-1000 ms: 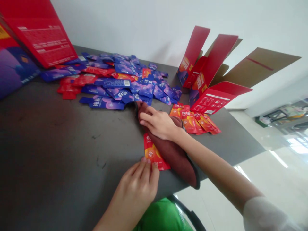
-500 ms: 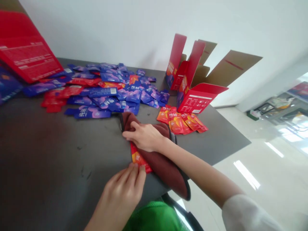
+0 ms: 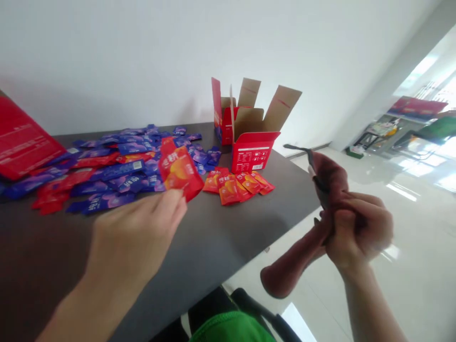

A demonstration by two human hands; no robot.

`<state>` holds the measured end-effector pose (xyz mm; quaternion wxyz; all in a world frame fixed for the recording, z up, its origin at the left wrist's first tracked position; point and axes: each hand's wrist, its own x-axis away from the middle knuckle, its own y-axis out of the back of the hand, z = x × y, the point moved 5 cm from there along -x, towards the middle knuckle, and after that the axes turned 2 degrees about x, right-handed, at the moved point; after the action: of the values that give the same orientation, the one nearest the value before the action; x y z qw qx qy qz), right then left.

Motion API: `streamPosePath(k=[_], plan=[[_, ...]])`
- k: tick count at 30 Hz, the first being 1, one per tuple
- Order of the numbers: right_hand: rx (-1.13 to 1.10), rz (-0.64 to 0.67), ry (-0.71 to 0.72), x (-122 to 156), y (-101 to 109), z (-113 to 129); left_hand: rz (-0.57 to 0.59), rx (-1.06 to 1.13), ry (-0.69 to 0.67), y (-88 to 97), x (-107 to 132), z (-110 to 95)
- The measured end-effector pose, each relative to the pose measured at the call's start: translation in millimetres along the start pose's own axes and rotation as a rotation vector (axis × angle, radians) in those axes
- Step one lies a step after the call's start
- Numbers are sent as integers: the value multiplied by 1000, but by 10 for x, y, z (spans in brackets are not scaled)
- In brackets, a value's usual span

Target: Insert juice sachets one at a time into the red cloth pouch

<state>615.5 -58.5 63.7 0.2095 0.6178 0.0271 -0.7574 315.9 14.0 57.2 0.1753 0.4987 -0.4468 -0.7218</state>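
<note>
1. The red-and-orange sachet is pinched at its lower edge in our left hand. We hold it tilted, seemingly raised above the table, with its printed front showing; motion blur softens both hand and sachet.

2. Our right hand is closed around the brown cloth, bunched in the middle, its ends hanging loose and a dark strip trailing from the top. We have it out past the table's edge, well apart from the sachet.

3. We judge the step in hand to be handling this single sachet, with the cloth out of its way. Moving it from here would call for a steady pinch and a clear path over the things around it.

4. Just to the right of the sachet in view, a fanned group of matching sachets lies flat on the table.

5. Behind that group stands a red box, flaps raised, with a second box beyond it.

6. To the left spreads a mixed pile of blue and red sachets, partly overlapped by a large red carton at our view's edge.
</note>
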Motion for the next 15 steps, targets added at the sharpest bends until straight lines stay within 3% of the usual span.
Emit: streamPosePath(k=[1, 3, 5, 7, 11, 15], plan=[[64, -46, 20, 74, 113, -107, -3, -71, -14, -9, -240, -169], [195, -100, 26, 223, 271, -268, 183, -34, -84, -205, -623, -563], [311, -133, 12, 350, 369, -358, 314, 20, -103, -461, -859, -912], [401, -155, 32, 447, 423, -386, 374, 44, -115, -719, -992, -1179], [540, -140, 50, 555, 459, -435, 485, 70, -139, -1148, -1121, -1459], [556, -88, 47, 600, 473, -485, 572, 84, -154, -1370, -1185, -1518]])
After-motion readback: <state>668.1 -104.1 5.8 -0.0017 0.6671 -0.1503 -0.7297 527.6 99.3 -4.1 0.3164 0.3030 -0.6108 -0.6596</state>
